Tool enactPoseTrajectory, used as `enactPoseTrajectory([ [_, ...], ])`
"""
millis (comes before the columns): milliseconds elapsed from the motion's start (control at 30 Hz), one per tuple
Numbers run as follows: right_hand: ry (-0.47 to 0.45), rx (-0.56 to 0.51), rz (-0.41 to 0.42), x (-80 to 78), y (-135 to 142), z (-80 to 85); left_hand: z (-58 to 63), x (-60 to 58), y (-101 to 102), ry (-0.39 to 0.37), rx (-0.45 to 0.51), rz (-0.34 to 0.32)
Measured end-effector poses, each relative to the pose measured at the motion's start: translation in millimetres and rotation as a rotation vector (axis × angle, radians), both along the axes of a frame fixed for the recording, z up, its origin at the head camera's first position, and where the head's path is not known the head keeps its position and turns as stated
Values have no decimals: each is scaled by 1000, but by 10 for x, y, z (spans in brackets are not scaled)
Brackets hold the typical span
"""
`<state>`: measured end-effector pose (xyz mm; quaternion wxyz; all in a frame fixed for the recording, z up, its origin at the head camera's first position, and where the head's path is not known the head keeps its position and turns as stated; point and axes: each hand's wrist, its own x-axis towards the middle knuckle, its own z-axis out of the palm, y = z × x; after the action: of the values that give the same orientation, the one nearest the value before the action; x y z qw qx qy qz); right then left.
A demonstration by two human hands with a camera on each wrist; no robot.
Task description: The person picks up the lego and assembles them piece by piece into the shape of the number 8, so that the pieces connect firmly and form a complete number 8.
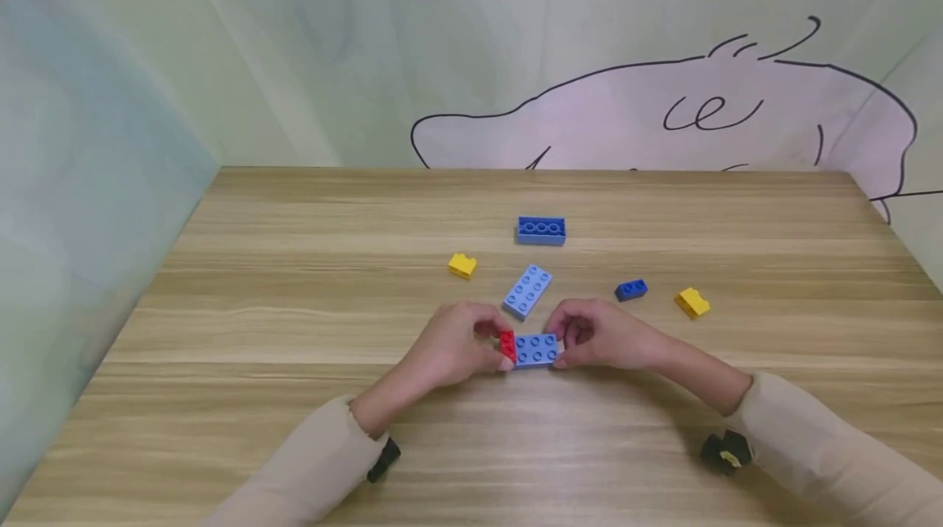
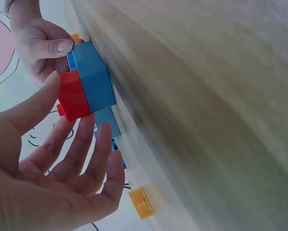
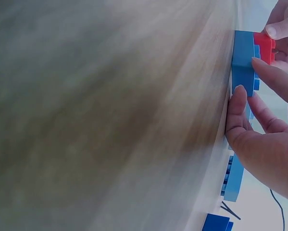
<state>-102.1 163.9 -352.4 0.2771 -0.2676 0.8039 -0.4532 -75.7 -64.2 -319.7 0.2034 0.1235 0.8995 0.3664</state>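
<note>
A light blue building brick lies studs up on the table in front of me. On its left end sits a small red brick, which my left hand pinches between thumb and fingers. In the left wrist view, the red brick is stacked flush with the end of the blue brick. From the other side, my right hand grips the blue brick's right end, thumb at the near corner and a fingertip at the far one. The right wrist view shows its fingertips against the blue brick.
Just beyond the hands lies another light blue brick. Farther back, a blue brick rests with its hollow underside up. One yellow brick is at the left; a small dark blue brick and a second yellow brick are at the right.
</note>
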Motion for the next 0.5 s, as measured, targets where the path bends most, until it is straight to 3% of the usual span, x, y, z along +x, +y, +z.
enactPoseTrajectory([
  [500,-10,1,-3,2,7,8,15,3,8,22,-13,5],
])
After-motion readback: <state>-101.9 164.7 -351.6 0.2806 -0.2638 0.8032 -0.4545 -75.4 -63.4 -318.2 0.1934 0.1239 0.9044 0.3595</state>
